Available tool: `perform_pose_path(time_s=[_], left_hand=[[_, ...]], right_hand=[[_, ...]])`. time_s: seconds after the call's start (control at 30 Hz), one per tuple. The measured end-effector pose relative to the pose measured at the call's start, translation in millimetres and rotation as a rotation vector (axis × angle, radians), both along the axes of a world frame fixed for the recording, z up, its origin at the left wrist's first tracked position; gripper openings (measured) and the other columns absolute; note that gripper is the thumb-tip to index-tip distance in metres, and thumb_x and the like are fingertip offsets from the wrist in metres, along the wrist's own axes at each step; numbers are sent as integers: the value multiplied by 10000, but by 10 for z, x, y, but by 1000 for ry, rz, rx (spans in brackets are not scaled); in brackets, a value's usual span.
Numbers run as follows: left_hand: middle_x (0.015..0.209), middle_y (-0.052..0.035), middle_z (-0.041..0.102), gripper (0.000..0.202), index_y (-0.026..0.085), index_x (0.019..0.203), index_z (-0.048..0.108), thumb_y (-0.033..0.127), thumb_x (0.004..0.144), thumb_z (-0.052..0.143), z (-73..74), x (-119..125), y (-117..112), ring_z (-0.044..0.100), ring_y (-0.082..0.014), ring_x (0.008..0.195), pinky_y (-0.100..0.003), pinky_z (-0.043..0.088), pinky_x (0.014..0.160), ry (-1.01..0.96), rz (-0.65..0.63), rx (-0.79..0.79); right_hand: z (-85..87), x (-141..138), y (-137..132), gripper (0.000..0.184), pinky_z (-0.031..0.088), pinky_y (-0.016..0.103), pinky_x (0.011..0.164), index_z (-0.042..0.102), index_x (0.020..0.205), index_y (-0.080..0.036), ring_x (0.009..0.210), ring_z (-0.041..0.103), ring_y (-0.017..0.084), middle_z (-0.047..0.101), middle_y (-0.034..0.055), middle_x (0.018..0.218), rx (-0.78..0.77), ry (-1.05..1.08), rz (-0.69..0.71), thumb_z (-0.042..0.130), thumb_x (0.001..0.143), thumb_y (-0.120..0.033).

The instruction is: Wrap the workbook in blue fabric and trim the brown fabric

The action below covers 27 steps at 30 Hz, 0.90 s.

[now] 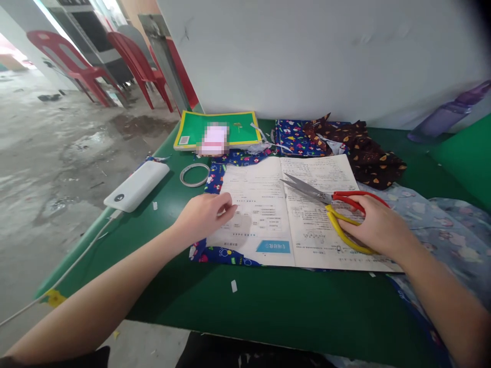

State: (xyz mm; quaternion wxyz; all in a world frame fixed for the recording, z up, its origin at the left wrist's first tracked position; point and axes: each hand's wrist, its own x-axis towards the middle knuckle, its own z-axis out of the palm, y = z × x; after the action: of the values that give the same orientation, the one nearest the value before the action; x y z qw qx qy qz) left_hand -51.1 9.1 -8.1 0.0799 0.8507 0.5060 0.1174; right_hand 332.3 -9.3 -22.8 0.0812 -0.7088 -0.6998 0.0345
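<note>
My right hand (370,222) grips a pair of scissors (312,192) with one red and one yellow handle. Their blades are slightly apart and point left over an open book (264,186) of printed pages. Above the left page, my left hand (207,214) is curled, thumb and fingertips brought together; anything between them is too small to make out. Blue patterned fabric-like cover material (226,255) lies under the book and folds over its left edge. A roll of tape (194,175) rests on the table just beyond my left hand.
On the green table (184,301) are a white power bank (137,186) with a cable, a green book (195,122), brown patterned material (368,148), pale patterned sheeting (433,220) and paper scraps. A purple bottle (441,120) stands by the wall. Red chairs (132,61) are behind left.
</note>
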Motion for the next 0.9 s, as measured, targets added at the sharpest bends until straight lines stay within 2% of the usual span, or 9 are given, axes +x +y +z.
perform_pose_path(time_s=[0.13, 0.23, 0.4, 0.53, 0.63, 0.77, 0.9], left_hand=[[633, 19, 556, 217, 201, 799, 452, 390, 904, 424, 57, -152, -167, 489, -116, 539, -244, 326, 504, 40, 58, 13], [642, 16, 562, 230, 206, 786, 460, 389, 913, 404, 60, -293, -194, 501, -124, 549, -249, 346, 519, 61, 89, 14], [765, -18, 620, 307, 205, 781, 547, 429, 916, 386, 116, -412, -80, 556, -153, 632, -261, 363, 540, 166, 110, -46], [806, -31, 651, 340, 225, 902, 575, 496, 913, 369, 246, -465, 60, 594, -178, 648, -267, 360, 522, 260, 133, -98], [846, -52, 671, 384, 222, 1008, 564, 529, 912, 354, 284, -530, 200, 622, -209, 677, -277, 371, 516, 385, 152, -124], [929, -152, 666, 360, 136, 1052, 569, 416, 923, 384, 180, -600, 369, 625, -311, 885, -324, 408, 595, 520, 231, 59], [943, -175, 655, 277, 118, 939, 609, 295, 909, 398, -8, -619, 454, 603, -340, 926, -377, 424, 666, 551, 256, 174]], right_hand=[[-31, 14, 14, 529, 506, 491, 701, 518, 1124, -244, 959, 597, 371, 605, 139, 1149, 1, 23, 21, 601, 715, -569], [-51, 23, 31, 504, 505, 499, 742, 530, 1125, -245, 995, 584, 376, 596, 148, 1163, 10, 33, 49, 596, 731, -552], [-23, 31, 56, 496, 494, 504, 797, 540, 1146, -239, 1022, 567, 362, 602, 139, 1149, 3, -8, 133, 595, 745, -526], [55, 14, 58, 523, 478, 508, 830, 544, 1191, -230, 1035, 568, 348, 616, 129, 1141, -36, -86, 165, 542, 785, -559], [110, 32, 88, 568, 474, 483, 831, 552, 1214, -197, 1031, 578, 331, 621, 131, 1142, -56, -133, 224, 523, 797, -582], [179, 74, 164, 587, 477, 417, 674, 605, 1158, -191, 880, 622, 303, 664, 124, 1043, -100, -205, 274, 492, 793, -637], [265, 54, 243, 528, 374, 324, 490, 678, 1022, -242, 660, 611, 265, 692, 93, 837, -123, -248, 203, 579, 702, -650]])
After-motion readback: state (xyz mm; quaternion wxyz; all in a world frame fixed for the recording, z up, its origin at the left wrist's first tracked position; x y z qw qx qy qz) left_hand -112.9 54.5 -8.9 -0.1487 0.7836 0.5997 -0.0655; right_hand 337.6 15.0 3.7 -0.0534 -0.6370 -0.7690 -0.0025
